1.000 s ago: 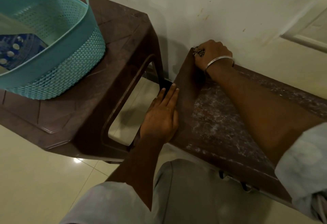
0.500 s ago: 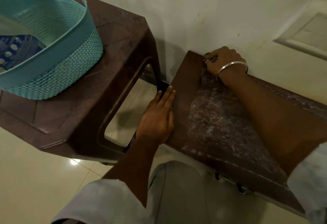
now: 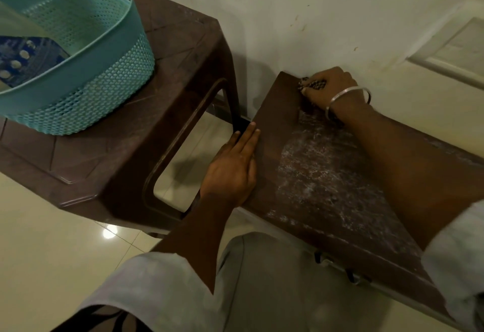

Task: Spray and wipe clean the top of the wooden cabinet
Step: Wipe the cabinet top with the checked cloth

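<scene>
Head view: whitish-streaked dark brown wooden cabinet top (image 3: 327,174) at 4 o'clock. Right hand (image 3: 332,88) at 1 o'clock, fingers clamped on dark speckled cloth (image 3: 313,85) at the far corner. Left hand (image 3: 233,172), fingers straight together, braces its 9 o'clock edge. Advice: overlapping firm strokes toward 6 o'clock.

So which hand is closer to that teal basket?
Left. The left hand lies flat on the cabinet edge, beside the stool holding the basket; the right hand grips a cloth farther off, by the wall.
</scene>
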